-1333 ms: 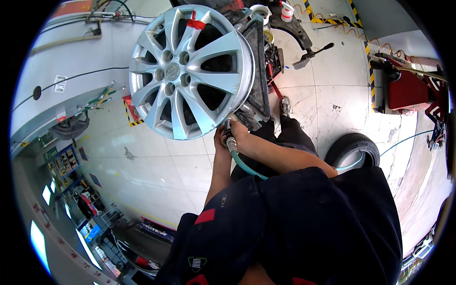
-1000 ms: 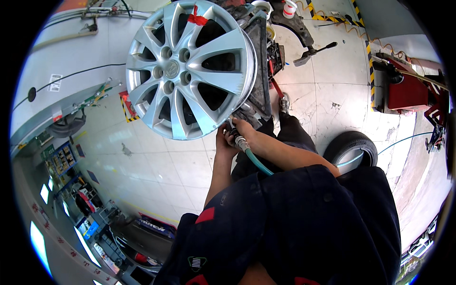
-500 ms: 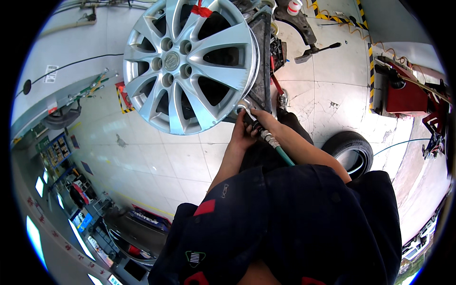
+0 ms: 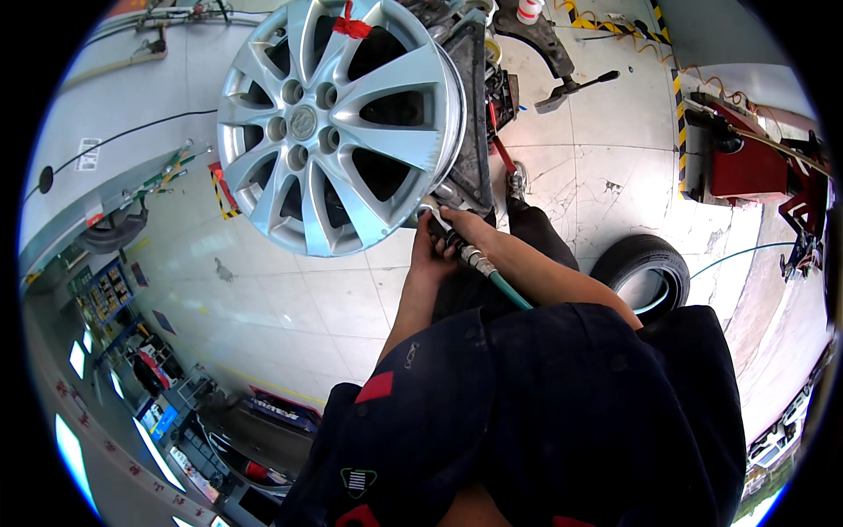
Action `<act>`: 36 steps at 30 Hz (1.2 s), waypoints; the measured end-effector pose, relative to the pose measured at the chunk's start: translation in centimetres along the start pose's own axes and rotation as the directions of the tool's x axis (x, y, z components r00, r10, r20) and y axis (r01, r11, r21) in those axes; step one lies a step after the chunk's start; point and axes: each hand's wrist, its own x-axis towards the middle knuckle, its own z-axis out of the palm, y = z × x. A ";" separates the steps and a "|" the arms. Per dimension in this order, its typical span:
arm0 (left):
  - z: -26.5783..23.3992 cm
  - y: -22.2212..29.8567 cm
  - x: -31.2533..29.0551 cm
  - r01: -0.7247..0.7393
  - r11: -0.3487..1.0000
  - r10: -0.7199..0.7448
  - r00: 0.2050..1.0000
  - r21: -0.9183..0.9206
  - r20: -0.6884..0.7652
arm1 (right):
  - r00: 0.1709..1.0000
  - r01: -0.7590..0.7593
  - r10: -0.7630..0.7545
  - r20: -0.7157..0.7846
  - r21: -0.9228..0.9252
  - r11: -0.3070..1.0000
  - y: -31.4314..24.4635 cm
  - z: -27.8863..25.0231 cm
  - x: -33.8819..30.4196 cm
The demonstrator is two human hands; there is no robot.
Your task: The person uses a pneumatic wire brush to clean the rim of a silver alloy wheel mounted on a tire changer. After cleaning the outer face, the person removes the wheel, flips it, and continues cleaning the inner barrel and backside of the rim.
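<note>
A silver alloy wheel rim with split spokes and no tyre is held up in front of me, at the upper left. My left hand and my right hand are both closed round a small hand-held air tool. The tool's rounded head is at the rim's lower right edge; I cannot tell whether it touches. A green air hose runs from the metal coupling back beneath my right forearm. A red ribbon is tied on an upper spoke.
Behind the rim stands a dark machine frame, with a curved arm and a lever. To my right a black tyre lies on the floor, near a red machine. A dark car is at the lower left.
The whole view has shifted slightly, so the rim, the tool and my hands appear a little further left. Both hands keep their hold on the air tool at the rim's edge.
</note>
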 end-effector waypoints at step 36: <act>-4.6 1.3 -0.8 -0.117 0.991 0.120 0.992 -0.070 0.042 | 0.998 0.042 -0.052 -0.036 -0.237 0.971 2.5 1.5 3.7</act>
